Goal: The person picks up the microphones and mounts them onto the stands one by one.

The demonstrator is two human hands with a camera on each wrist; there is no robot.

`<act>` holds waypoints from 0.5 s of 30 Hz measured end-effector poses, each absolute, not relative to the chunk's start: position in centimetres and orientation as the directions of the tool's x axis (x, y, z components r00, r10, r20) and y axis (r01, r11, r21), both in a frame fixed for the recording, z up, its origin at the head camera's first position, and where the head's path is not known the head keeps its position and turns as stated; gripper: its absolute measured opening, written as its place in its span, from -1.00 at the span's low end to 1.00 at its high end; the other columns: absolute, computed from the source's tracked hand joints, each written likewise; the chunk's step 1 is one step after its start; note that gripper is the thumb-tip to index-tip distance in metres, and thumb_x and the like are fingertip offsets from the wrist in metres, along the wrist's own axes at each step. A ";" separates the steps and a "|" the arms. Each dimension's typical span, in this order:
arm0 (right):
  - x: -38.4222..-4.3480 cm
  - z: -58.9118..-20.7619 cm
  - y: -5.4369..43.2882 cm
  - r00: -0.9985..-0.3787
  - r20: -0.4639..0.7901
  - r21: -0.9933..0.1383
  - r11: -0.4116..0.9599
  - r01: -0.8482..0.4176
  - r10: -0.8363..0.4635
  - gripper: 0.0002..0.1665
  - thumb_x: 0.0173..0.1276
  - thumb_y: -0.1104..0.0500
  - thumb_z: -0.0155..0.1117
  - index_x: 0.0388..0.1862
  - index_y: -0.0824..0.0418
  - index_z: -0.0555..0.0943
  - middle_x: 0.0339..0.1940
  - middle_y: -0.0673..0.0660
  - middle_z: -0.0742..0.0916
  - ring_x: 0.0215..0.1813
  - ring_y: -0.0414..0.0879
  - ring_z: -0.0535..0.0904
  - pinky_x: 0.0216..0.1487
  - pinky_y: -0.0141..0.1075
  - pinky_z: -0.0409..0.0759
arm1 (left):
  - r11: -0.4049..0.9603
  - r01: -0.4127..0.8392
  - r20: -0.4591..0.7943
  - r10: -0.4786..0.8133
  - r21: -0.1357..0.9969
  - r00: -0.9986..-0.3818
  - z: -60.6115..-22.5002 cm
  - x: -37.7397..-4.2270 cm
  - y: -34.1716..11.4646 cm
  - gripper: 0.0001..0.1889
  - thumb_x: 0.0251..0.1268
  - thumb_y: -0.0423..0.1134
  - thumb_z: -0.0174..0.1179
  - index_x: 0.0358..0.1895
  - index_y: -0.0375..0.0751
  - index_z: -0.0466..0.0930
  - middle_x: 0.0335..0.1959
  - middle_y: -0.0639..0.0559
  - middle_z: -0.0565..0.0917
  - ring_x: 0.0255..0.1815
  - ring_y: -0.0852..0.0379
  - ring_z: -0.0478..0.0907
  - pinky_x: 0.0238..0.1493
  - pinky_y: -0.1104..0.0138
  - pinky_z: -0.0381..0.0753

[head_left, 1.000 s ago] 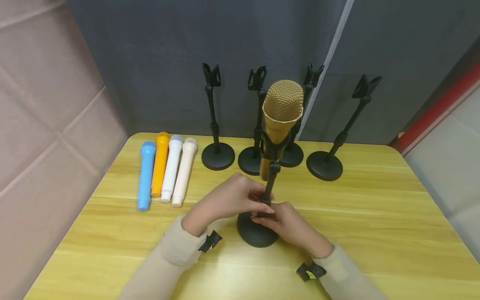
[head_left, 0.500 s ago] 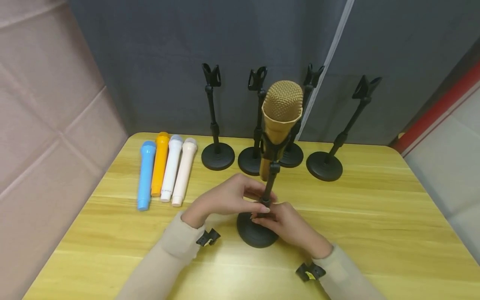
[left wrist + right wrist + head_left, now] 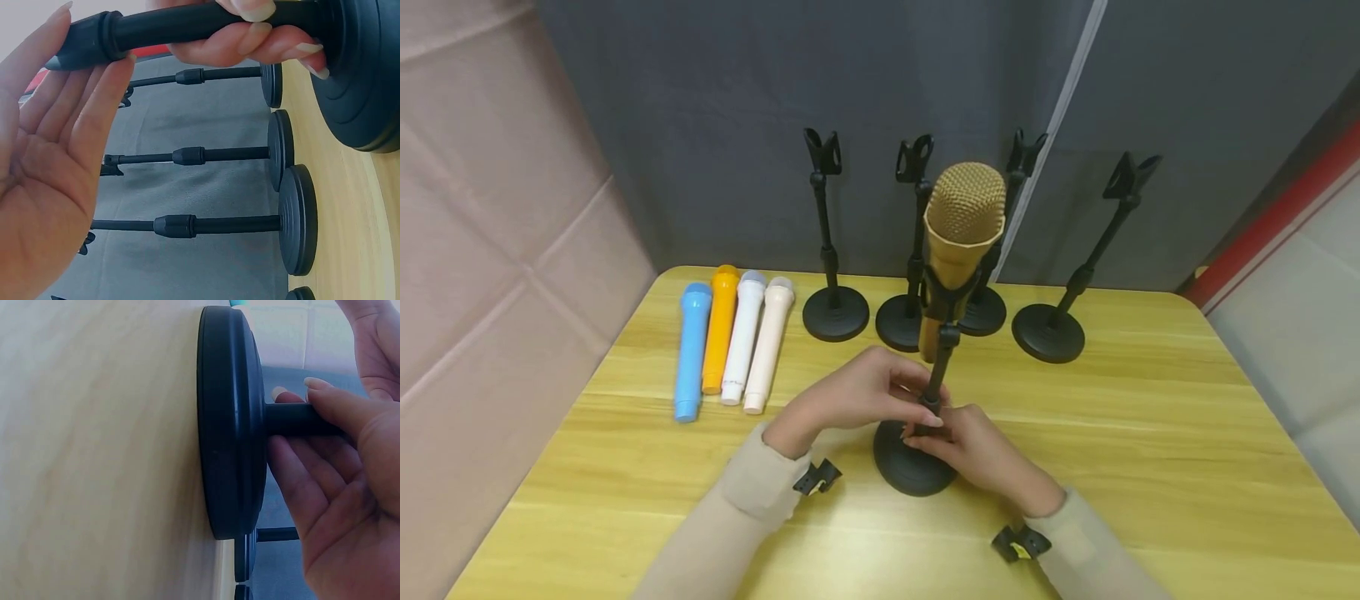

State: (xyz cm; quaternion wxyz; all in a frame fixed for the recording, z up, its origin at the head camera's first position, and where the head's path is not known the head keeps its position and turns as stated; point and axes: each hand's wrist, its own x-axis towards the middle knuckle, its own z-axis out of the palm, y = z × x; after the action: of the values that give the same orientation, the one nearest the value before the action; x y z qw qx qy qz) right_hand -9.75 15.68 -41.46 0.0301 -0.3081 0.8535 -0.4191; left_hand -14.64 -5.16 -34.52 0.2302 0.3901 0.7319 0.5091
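Note:
A gold microphone (image 3: 964,221) sits in the clip of a black microphone stand (image 3: 913,467), whose round base rests on the table near the middle. With thumb and fingers, my left hand (image 3: 861,392) pinches the collar (image 3: 87,40) partway up the pole. Lower down, my right hand (image 3: 981,454) grips the pole just above the base, fingers and thumb around it in the right wrist view. The left hand's fingers behind the pole are partly hidden in the head view.
Behind stand several black microphone stands (image 3: 836,312) with bare clips. To the left lie a blue microphone (image 3: 692,354), an orange microphone (image 3: 720,329), a white microphone (image 3: 743,337) and a cream microphone (image 3: 769,346). A grey panel (image 3: 722,125) rises behind the wooden table (image 3: 1150,433).
My left hand has shifted slightly, its thumb and fingers moving a little around the collar. The right hand, stand and gold microphone stay nearly in place.

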 end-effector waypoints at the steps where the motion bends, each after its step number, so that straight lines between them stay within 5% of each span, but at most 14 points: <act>1: -9.7 -41.5 15.7 -0.810 0.206 -0.735 0.459 -0.499 -0.550 -0.95 0.40 0.12 0.38 -0.22 0.06 0.70 -0.32 -0.07 0.80 -0.24 -0.37 0.65 -0.19 -0.42 0.66 | 0.176 0.339 0.065 0.803 0.924 -0.592 -34.5 -14.6 -5.1 -0.76 0.27 -0.25 0.41 -0.02 -0.15 0.73 -0.16 -0.01 0.80 -0.19 0.04 0.80 -0.11 0.35 0.73; 7: -9.8 -41.6 15.7 -0.819 0.181 -0.757 0.454 -0.469 -0.544 -0.93 0.38 0.11 0.40 -0.22 0.07 0.71 -0.34 -0.07 0.80 -0.26 -0.39 0.66 -0.20 -0.44 0.66 | 0.186 0.337 0.072 0.777 0.923 -0.625 -34.5 -14.6 -4.9 -0.76 0.18 -0.25 0.48 -0.09 -0.13 0.74 -0.12 -0.02 0.80 -0.12 0.24 0.78 -0.04 0.34 0.75; 15: -9.9 -41.9 15.8 -0.810 0.182 -0.743 0.462 -0.484 -0.557 -0.94 0.41 0.12 0.36 -0.19 0.06 0.70 -0.30 -0.07 0.81 -0.20 -0.37 0.71 -0.18 -0.45 0.67 | 0.205 0.308 0.051 0.753 0.929 -0.656 -34.5 -14.5 -4.7 -0.75 0.13 -0.24 0.51 -0.13 -0.12 0.72 -0.16 0.00 0.79 -0.16 0.23 0.79 -0.07 0.34 0.76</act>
State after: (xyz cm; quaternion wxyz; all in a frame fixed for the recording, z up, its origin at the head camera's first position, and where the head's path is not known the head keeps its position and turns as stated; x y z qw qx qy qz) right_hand -9.95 15.80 -41.89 0.0433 -0.3049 0.8538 -0.4198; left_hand -14.50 -4.71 -34.53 0.2137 0.3557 0.7462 0.5206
